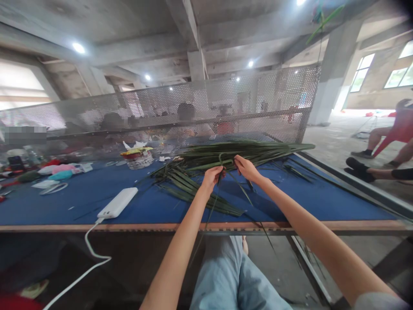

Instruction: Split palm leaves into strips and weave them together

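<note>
My left hand (213, 177) pinches a narrow green leaf strip (243, 193) above the blue table. My right hand (245, 167) is closed on the same strip a little to the right, and part of the strip arches up between the two hands. Thin ends hang down from my fingers, some past the table's front edge. Behind my hands lies a pile of long green palm leaves (258, 148). A fan of cut leaf blades (190, 187) spreads to the left and below my left hand. My fingertips partly hide where the strip is gripped.
A white power bank (118, 203) with a white cable lies left on the blue tabletop (155, 211). Beyond it stands a woven basket (138, 158). Bags and clutter (61, 171) fill the far left. A perforated metal screen (193, 107) closes the back. At right a person (395, 129) sits.
</note>
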`<state>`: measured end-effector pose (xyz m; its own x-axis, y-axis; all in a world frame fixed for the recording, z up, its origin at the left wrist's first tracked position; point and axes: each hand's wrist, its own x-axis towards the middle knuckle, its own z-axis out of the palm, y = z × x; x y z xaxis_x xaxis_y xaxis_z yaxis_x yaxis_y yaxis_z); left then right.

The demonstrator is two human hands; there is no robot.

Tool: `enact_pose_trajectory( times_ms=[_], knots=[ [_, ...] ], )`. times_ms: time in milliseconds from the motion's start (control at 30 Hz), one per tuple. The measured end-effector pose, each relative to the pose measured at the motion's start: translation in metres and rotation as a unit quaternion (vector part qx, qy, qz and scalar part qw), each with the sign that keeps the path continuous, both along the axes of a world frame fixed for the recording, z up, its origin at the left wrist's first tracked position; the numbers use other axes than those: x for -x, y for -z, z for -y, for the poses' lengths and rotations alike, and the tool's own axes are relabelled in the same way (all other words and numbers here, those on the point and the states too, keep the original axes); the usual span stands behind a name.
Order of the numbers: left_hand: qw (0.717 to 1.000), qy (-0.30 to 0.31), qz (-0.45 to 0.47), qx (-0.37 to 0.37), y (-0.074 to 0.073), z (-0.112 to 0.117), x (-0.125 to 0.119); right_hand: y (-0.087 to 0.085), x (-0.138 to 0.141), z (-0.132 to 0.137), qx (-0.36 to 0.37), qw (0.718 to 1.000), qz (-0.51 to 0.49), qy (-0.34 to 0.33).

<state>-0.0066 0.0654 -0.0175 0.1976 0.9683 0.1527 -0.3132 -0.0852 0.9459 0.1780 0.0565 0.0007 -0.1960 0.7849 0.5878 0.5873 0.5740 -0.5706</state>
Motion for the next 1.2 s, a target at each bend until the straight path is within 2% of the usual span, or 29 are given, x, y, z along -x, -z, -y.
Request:
enact_pose_trajectory(
  times_ms=[167, 300, 433, 533, 667, 833, 1000, 1100, 1200],
  knots=[
    [0.996, 0.004, -0.080, -0.035, 0.005, -0.001, -0.005, 0.001, 0.009, -0.001, 0.043, 0.978, -0.166, -0.120],
    [0.996, -0.011, -0.081, -0.042, 0.003, 0.001, -0.007, -0.001, 0.011, 0.004, 0.109, 0.959, -0.217, -0.149],
    [0.993, -0.009, -0.100, -0.062, 0.002, 0.003, -0.007, 0.002, 0.011, 0.005, 0.119, 0.965, -0.178, -0.152],
    [0.989, -0.004, -0.119, -0.085, 0.003, 0.003, -0.008, 0.005, 0.011, 0.004, 0.084, 0.979, -0.139, -0.120],
    [0.987, -0.031, -0.126, -0.094, 0.002, 0.003, -0.008, 0.007, 0.011, 0.005, 0.036, 0.993, -0.090, -0.063],
    [0.980, -0.057, -0.144, -0.121, 0.000, 0.006, -0.008, 0.010, 0.015, 0.005, -0.006, 0.996, -0.069, -0.051],
    [0.974, -0.057, -0.155, -0.158, 0.001, 0.007, -0.010, 0.014, 0.017, 0.003, 0.025, 0.996, -0.082, -0.038],
    [0.973, -0.064, -0.152, -0.163, 0.003, 0.006, -0.011, 0.013, 0.016, 0.004, 0.036, 0.998, -0.044, -0.006],
    [0.976, -0.062, -0.141, -0.155, 0.005, 0.003, -0.010, 0.010, 0.015, 0.006, 0.046, 0.999, -0.001, -0.029]
  ],
)
